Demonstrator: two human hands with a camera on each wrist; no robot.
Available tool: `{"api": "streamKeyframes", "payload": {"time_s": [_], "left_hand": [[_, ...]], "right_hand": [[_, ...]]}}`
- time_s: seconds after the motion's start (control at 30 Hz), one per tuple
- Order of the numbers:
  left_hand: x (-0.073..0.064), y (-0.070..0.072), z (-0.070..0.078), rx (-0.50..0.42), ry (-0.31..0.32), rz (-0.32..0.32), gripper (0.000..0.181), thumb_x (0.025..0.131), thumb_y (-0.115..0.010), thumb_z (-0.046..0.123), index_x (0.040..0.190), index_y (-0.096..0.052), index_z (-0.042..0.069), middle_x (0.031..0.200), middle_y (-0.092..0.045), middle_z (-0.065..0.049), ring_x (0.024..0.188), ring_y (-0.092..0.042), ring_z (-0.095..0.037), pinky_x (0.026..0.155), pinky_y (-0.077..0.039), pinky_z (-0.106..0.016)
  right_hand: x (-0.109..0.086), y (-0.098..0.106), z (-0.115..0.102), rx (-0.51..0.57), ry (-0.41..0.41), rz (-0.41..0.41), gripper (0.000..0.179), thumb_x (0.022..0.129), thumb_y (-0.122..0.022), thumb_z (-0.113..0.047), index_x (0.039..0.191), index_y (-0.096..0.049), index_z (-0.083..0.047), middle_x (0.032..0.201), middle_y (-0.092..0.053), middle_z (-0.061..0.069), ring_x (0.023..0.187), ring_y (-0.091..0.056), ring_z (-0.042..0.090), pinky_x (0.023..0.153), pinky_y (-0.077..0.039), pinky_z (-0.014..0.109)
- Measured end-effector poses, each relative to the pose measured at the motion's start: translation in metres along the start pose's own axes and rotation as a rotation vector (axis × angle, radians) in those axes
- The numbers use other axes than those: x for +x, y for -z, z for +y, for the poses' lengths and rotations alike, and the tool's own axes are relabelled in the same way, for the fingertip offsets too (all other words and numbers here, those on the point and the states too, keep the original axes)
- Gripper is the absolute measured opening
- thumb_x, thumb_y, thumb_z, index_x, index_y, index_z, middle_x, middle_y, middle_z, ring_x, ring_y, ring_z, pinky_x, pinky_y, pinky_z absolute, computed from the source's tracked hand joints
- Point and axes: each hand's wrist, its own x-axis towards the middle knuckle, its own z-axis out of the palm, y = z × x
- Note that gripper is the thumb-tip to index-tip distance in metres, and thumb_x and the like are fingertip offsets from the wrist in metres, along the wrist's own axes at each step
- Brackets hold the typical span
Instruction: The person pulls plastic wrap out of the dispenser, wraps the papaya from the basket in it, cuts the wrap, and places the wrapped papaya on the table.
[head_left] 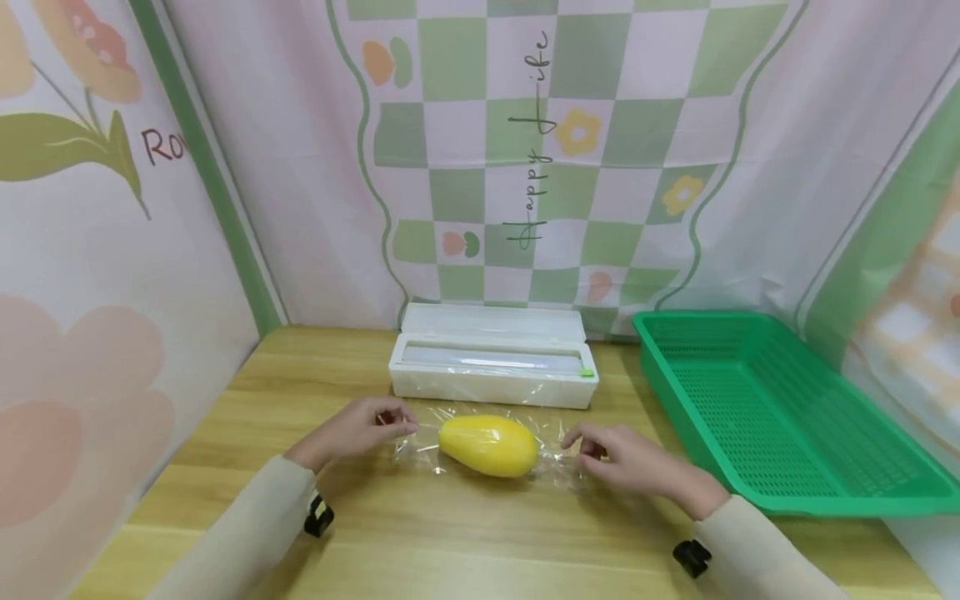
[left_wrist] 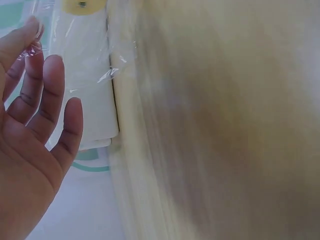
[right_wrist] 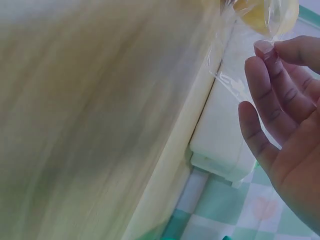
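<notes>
A yellow, papaya-shaped fruit (head_left: 489, 447) lies on its side in the middle of the wooden table, with clear cling film (head_left: 424, 450) around it and spreading past both ends. My left hand (head_left: 367, 427) pinches the film at the left end between thumb and forefinger. In the left wrist view, the other fingers of that hand (left_wrist: 37, 107) are loosely bent. At the opposite end my right hand (head_left: 618, 457) pinches the film; the right wrist view shows its thumb and forefinger meeting on the gathered plastic (right_wrist: 271, 42). Neither hand touches the fruit itself.
Just behind the fruit stands a white cling film box (head_left: 491, 387), its lid raised and a roll inside. A green plastic basket (head_left: 686, 417) occupies the table's right side. Patterned cloth (head_left: 517, 150) hangs behind the wooden table (head_left: 465, 550).
</notes>
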Motion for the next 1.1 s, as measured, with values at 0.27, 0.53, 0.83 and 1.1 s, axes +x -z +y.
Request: {"api": "streamKeyframes", "payload": {"time_s": [0.27,0.53,0.83,1.1], "left_hand": [[0.017,0.000,-0.004,0.003,0.055,0.013,0.019,0.100,-0.063,0.034,0.102,-0.072,0.018,0.088,-0.063,0.001,0.082,-0.057,-0.017,0.072,-0.053,-0.032],[0.031,-0.002,-0.008,0.014,0.112,0.005,0.025,0.100,-0.063,0.037,0.103,-0.071,0.013,0.093,-0.066,-0.006,0.084,-0.058,-0.018,0.076,-0.053,-0.036],[0.042,-0.007,-0.014,0.014,0.001,-0.045,0.026,0.102,-0.061,0.019,0.126,-0.069,0.019,0.118,-0.067,0.002,0.106,-0.061,-0.016,0.092,-0.052,-0.037],[0.049,-0.009,-0.009,-0.008,-0.020,-0.133,0.036,0.103,-0.054,0.008,0.129,-0.069,0.029,0.126,-0.066,0.007,0.115,-0.062,-0.016,0.096,-0.051,-0.034]], "right_hand": [[0.008,-0.001,0.016,0.028,-0.067,0.014,0.018,0.092,-0.065,0.001,0.110,-0.065,-0.004,0.074,-0.061,-0.008,0.063,-0.053,0.003,0.056,-0.050,0.025],[0.015,-0.002,0.027,0.072,-0.163,-0.010,0.014,0.097,-0.063,-0.005,0.110,-0.065,-0.007,0.075,-0.063,-0.005,0.064,-0.054,0.006,0.057,-0.049,0.026],[0.019,-0.004,0.033,0.089,-0.172,0.003,0.013,0.097,-0.062,-0.003,0.109,-0.065,-0.007,0.076,-0.063,-0.006,0.063,-0.054,0.006,0.058,-0.050,0.026],[0.018,-0.001,0.034,0.118,-0.180,0.010,0.013,0.098,-0.062,-0.009,0.110,-0.066,-0.007,0.081,-0.065,-0.005,0.069,-0.057,0.008,0.062,-0.051,0.028]]}}
